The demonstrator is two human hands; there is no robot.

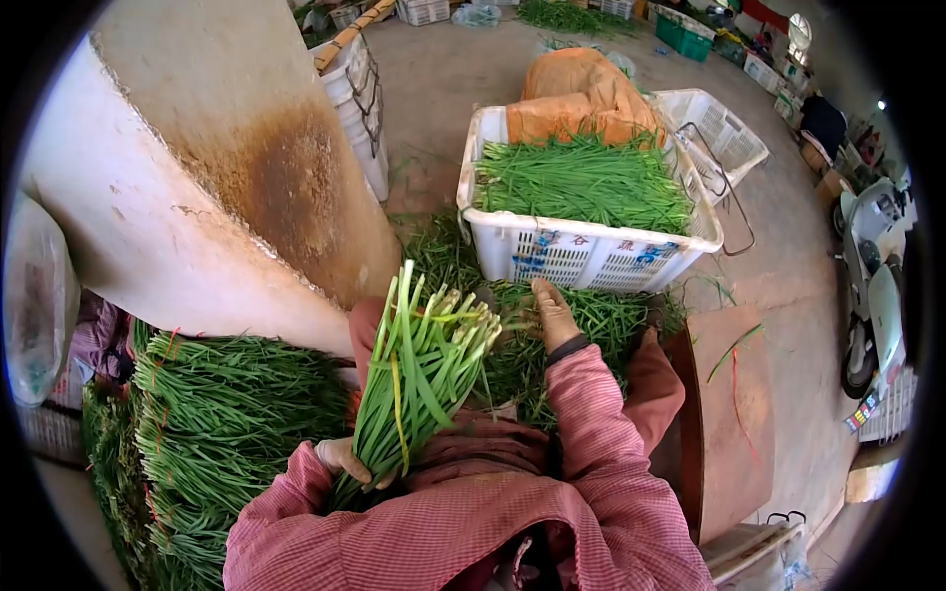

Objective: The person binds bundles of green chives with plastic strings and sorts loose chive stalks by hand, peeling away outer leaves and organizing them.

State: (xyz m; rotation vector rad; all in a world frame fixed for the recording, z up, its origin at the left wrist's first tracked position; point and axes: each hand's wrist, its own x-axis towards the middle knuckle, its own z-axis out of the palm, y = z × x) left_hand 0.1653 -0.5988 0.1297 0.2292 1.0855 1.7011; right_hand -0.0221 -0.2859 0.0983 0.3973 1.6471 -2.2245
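Observation:
A thick bunch of garlic chives (419, 364) is in my left hand (345, 461), which is closed around its leafy lower part. The pale cut ends point up and away from me, and a yellowed leaf hangs down the front. My right hand (557, 315) is just right of the cut ends, over loose chives (601, 320) on the floor. Its fingers are blurred and partly hidden, so I cannot tell whether they hold anything. Straight ahead stands a white plastic crate (591, 241) with chives (586, 182) lying in it, and an orange sack (581, 94) over its back rim.
Bundled chives (227, 433) with red ties are stacked at my left, beside a stained pillar (286, 177). Another white crate (729, 133) sits behind the first. A brown board (729, 414) is at my right, with a parked scooter (877, 286) farther right.

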